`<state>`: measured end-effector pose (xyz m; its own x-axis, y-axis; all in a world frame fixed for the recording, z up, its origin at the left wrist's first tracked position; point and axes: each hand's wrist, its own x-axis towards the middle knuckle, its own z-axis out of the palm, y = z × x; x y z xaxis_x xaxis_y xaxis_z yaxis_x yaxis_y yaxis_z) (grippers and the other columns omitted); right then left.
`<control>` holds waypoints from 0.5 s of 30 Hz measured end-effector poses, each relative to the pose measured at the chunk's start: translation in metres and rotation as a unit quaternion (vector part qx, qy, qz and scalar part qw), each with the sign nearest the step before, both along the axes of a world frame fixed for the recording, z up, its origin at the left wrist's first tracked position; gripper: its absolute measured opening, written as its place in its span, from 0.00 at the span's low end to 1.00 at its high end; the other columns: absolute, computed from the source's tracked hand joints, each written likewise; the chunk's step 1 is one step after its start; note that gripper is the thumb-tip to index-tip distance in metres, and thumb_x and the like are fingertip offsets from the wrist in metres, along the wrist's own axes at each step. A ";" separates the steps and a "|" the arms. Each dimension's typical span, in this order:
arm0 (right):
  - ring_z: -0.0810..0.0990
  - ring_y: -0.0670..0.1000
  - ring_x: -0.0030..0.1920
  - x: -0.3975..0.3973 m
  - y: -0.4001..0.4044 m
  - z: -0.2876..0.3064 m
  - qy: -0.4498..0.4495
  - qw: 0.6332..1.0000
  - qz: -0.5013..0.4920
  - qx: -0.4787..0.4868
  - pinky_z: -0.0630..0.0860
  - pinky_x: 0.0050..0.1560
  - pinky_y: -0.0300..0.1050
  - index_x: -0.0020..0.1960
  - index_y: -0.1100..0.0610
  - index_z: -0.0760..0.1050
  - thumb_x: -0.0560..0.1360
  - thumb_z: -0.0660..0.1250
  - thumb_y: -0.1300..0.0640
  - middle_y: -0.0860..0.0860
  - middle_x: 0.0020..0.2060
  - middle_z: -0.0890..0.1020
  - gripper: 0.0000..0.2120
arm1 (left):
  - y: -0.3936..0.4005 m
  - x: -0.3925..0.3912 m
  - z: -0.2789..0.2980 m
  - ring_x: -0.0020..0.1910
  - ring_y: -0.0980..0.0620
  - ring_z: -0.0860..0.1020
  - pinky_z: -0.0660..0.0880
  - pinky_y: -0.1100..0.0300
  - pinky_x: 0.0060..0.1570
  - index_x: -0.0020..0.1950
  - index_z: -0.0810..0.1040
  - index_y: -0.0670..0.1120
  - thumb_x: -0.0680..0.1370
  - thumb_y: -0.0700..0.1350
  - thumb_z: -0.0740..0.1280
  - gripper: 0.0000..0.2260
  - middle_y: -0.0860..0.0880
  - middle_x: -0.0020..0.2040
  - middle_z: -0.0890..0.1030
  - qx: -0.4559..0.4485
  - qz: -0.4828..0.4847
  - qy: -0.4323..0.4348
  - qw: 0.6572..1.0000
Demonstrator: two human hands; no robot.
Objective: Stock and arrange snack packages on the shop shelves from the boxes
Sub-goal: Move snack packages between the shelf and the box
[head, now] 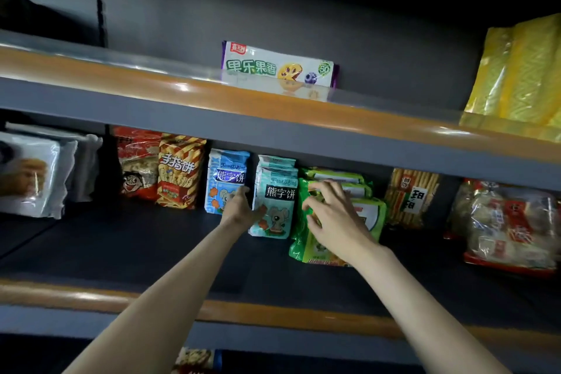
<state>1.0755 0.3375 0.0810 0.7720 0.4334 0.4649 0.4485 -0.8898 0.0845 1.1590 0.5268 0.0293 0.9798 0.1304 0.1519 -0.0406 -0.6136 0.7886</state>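
Grey shelving (303,143), orange-edged, two tiers; upper: one white packet (277,70), yellow bags (516,76); middle: two blue bear-biscuit packs (274,197), three green packs (334,191); left hand (241,206) gripping front blue pack's edge; right hand (334,215) spread loose over green packs.

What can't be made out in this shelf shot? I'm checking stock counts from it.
- Head view: green packs, front labels covered by the right hand.
- Rear teal packs, count hidden by the front pack.
- Yellow bag, cut off by the right edge.
- White packs, blurred at the left edge.
- Bottom-shelf pack, cropped.
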 end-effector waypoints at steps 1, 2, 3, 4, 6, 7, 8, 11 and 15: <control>0.53 0.51 0.72 -0.001 0.001 0.000 -0.007 1.000 0.012 0.001 0.53 0.72 0.50 0.58 0.57 0.73 0.79 0.58 0.57 0.51 0.69 0.62 0.10 | 0.000 -0.009 0.003 0.63 0.41 0.71 0.68 0.54 0.59 0.72 0.61 0.43 0.74 0.46 0.70 0.29 0.39 0.66 0.67 0.015 0.014 -0.010 1.000; 0.53 0.52 0.72 -0.001 0.002 0.001 -0.014 1.000 0.024 0.003 0.52 0.72 0.50 0.57 0.58 0.74 0.79 0.59 0.57 0.52 0.69 0.63 0.10 | 0.002 -0.019 0.006 0.62 0.40 0.71 0.67 0.53 0.59 0.71 0.61 0.42 0.75 0.44 0.69 0.28 0.39 0.66 0.66 0.030 0.032 -0.032 0.999; 0.54 0.52 0.71 -0.002 0.004 0.000 -0.018 0.999 0.035 0.006 0.53 0.71 0.50 0.57 0.58 0.74 0.79 0.59 0.58 0.52 0.69 0.64 0.09 | 0.006 -0.030 0.008 0.62 0.39 0.70 0.67 0.52 0.59 0.70 0.62 0.41 0.75 0.41 0.68 0.26 0.38 0.65 0.67 0.038 0.050 -0.064 0.996; 0.57 0.53 0.70 -0.003 0.009 -0.001 -0.022 0.999 0.046 0.010 0.55 0.71 0.50 0.56 0.59 0.75 0.78 0.60 0.59 0.53 0.68 0.65 0.09 | 0.012 -0.043 0.008 0.62 0.38 0.70 0.67 0.51 0.57 0.69 0.64 0.40 0.74 0.39 0.67 0.25 0.38 0.64 0.68 0.043 0.063 -0.104 0.992; 0.64 0.57 0.66 -0.004 0.026 -0.006 -0.028 0.996 0.079 0.030 0.61 0.68 0.52 0.53 0.60 0.77 0.75 0.63 0.61 0.56 0.63 0.70 0.08 | 0.029 -0.073 0.005 0.59 0.38 0.70 0.68 0.52 0.53 0.64 0.69 0.37 0.73 0.35 0.66 0.20 0.37 0.59 0.71 0.046 0.084 -0.179 0.979; 0.68 0.59 0.62 -0.006 0.041 -0.009 -0.025 0.992 0.109 0.052 0.64 0.65 0.52 0.51 0.61 0.78 0.73 0.64 0.62 0.57 0.60 0.72 0.07 | 0.040 -0.092 0.002 0.57 0.38 0.71 0.67 0.52 0.51 0.60 0.70 0.36 0.72 0.34 0.65 0.17 0.37 0.57 0.72 0.046 0.102 -0.204 0.973; 0.71 0.60 0.58 -0.010 0.059 -0.012 -0.017 0.985 0.150 0.084 0.65 0.63 0.50 0.50 0.61 0.78 0.72 0.65 0.63 0.58 0.57 0.74 0.07 | 0.053 -0.113 -0.003 0.54 0.38 0.72 0.67 0.53 0.49 0.57 0.71 0.35 0.72 0.34 0.64 0.14 0.37 0.54 0.72 0.051 0.124 -0.230 0.964; 0.75 0.57 0.55 -0.040 0.132 -0.026 0.058 0.944 0.277 0.167 0.66 0.57 0.46 0.54 0.63 0.75 0.75 0.64 0.62 0.57 0.55 0.74 0.09 | 0.097 -0.196 -0.030 0.51 0.43 0.74 0.70 0.55 0.49 0.52 0.75 0.38 0.70 0.35 0.59 0.12 0.42 0.51 0.73 0.091 0.190 -0.264 0.941; 0.77 0.57 0.52 -0.112 0.233 -0.088 0.141 0.880 0.433 0.136 0.67 0.49 0.43 0.59 0.62 0.73 0.78 0.62 0.59 0.57 0.54 0.75 0.11 | 0.167 -0.328 -0.105 0.51 0.42 0.74 0.69 0.54 0.51 0.50 0.77 0.41 0.72 0.40 0.58 0.11 0.43 0.51 0.74 0.195 0.259 -0.119 0.938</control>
